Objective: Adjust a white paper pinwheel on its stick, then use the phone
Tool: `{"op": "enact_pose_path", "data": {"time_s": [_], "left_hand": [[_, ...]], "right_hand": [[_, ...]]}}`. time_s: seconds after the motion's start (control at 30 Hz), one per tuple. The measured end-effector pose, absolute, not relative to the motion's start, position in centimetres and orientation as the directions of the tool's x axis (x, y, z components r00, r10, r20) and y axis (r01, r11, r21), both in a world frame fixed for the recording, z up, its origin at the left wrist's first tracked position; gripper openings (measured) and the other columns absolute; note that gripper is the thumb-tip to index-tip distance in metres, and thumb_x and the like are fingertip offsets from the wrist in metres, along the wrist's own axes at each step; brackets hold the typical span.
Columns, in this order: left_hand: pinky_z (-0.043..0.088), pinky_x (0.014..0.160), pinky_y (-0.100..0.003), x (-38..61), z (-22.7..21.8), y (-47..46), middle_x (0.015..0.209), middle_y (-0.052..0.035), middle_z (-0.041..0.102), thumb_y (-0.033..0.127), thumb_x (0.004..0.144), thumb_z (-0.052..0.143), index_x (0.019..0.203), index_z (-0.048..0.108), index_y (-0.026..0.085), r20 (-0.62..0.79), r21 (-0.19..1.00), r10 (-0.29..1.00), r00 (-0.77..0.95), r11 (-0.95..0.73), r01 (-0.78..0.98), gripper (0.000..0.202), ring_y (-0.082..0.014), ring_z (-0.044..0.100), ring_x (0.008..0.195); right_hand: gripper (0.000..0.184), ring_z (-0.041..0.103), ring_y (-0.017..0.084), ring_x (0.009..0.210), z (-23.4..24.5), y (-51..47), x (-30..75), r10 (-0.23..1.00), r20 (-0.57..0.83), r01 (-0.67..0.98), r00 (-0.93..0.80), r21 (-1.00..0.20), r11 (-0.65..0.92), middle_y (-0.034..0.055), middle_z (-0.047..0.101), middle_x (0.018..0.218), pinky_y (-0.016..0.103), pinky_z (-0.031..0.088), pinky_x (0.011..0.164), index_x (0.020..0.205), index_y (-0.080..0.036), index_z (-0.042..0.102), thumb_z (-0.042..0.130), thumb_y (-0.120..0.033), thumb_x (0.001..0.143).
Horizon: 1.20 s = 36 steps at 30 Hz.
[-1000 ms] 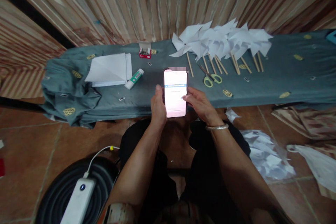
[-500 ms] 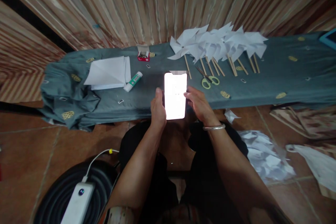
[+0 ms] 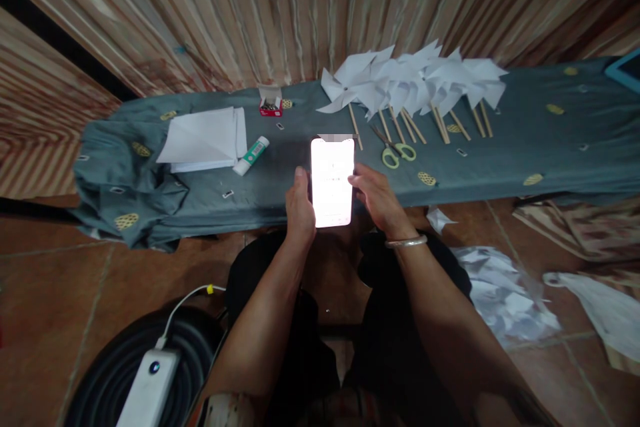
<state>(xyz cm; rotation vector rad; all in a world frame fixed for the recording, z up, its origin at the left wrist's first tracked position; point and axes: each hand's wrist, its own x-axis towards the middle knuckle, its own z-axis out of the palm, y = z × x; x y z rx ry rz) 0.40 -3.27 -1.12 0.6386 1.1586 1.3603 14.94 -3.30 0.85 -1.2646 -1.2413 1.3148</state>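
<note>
A smartphone [image 3: 332, 183] with a bright, washed-out screen is held upright between both hands, over the near edge of the cloth-covered bench. My left hand [image 3: 300, 208] grips its left side, thumb along the edge and the other fingers hidden behind. On the opposite side, my right hand [image 3: 376, 199] is closed around the phone's edge, with the thumb at the screen. Beyond the phone lie scissors [image 3: 399, 154] with green handles. A glue stick [image 3: 251, 156] rests to the left, beside a stack of white paper [image 3: 203, 138].
White paper pinwheels [image 3: 415, 80] on wooden sticks lie in a row at the back. A red box of small metal pieces [image 3: 271, 103] stands by the curtain [image 3: 280, 13]. On the floor are a plastic bag of folded paper [image 3: 507, 297] and a white power bank [image 3: 150, 387] on a black stool.
The phone screen now shows faint lines of content where it was nearly blank. The view has shifted slightly; both hands keep their hold on the phone.
</note>
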Motion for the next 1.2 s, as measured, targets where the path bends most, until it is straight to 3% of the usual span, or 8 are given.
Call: {"op": "enact_pose_path", "data": {"time_s": [0.47,0.73,1.2], "left_hand": [[0.067,0.08,-0.043,0.4,-0.95,-3.32,0.085,-0.0126,0.084,0.092,0.076,0.064,0.093,0.077,0.02,-0.242,0.909,0.952,-0.188,0.155,-0.386,0.075,-0.0364,0.082,0.104],[0.067,0.077,-0.042,0.48,-0.88,-3.34,0.084,-0.0113,0.084,0.091,0.078,0.065,0.092,0.079,0.02,-0.236,0.913,0.948,-0.213,0.142,-0.382,0.073,-0.0364,0.083,0.102],[0.065,0.08,-0.041,0.51,-1.37,-3.14,0.087,-0.0111,0.084,0.09,0.082,0.061,0.097,0.079,0.02,-0.215,0.909,0.957,-0.196,0.123,-0.398,0.074,-0.0333,0.082,0.099]], "right_hand": [[0.024,0.067,0.026,0.101,0.8,-3.24,15.0,0.993,-0.091,0.042,-0.074,-0.995,-0.088,0.0015,0.078,0.099,0.041,0.052,0.089,0.091,-0.027,0.072,0.064,-0.049,0.087],[0.02,0.065,0.026,0.096,0.58,-3.14,15.01,0.994,-0.087,0.041,-0.061,-0.996,-0.084,0.0016,0.075,0.092,0.042,0.051,0.087,0.086,-0.028,0.07,0.064,-0.047,0.085],[0.035,0.077,0.031,0.101,0.62,-3.64,14.89,0.981,-0.101,-0.031,-0.166,-0.994,-0.108,0.0065,0.084,0.107,0.05,0.063,0.091,0.104,-0.025,0.067,0.081,-0.035,0.073]]}}
